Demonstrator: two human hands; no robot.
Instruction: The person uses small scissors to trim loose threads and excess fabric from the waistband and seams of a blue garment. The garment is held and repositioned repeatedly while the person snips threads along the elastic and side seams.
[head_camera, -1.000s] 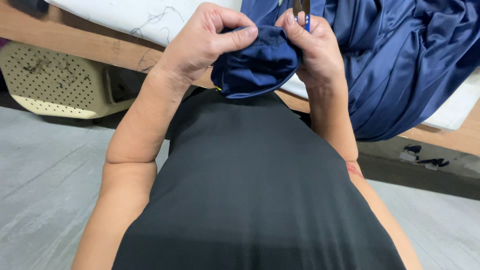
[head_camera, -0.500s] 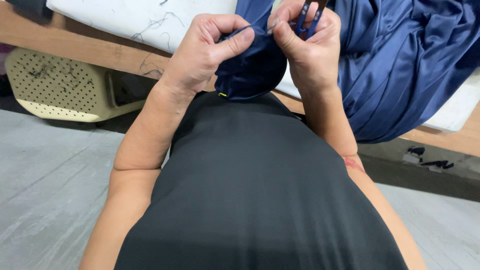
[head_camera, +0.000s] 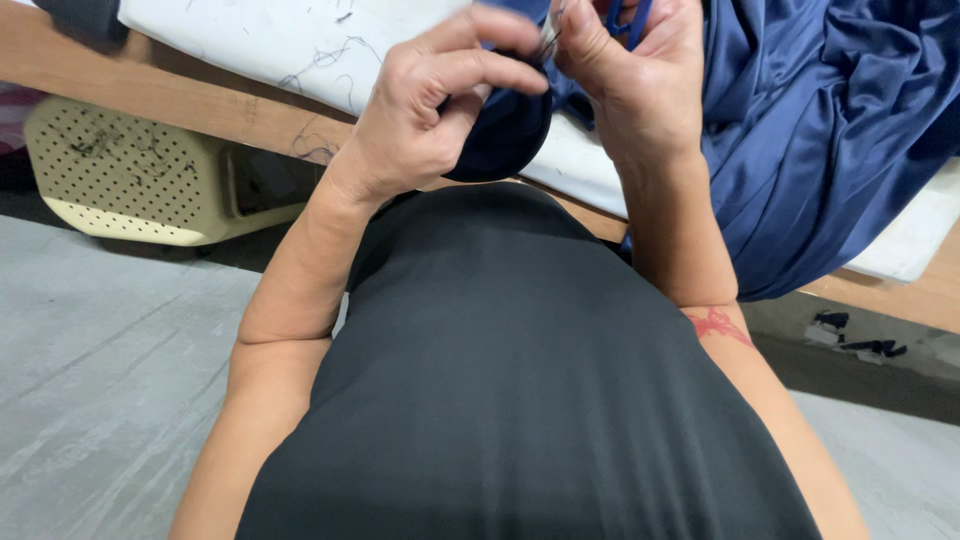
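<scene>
Blue satin fabric (head_camera: 800, 130) heaped at right edge of white-topped bench (head_camera: 290, 40) | left hand (head_camera: 430, 120) pinching dark fold (head_camera: 500, 135) | right hand (head_camera: 640, 80) gripping small blue-handled snips (head_camera: 625, 15) | likely trimming threads; next calls for steady fold | no packages or labels; cream perforated crate (head_camera: 130, 170) below left edge

No packages, labels, signs or screens seen anywhere in the head view.
</scene>
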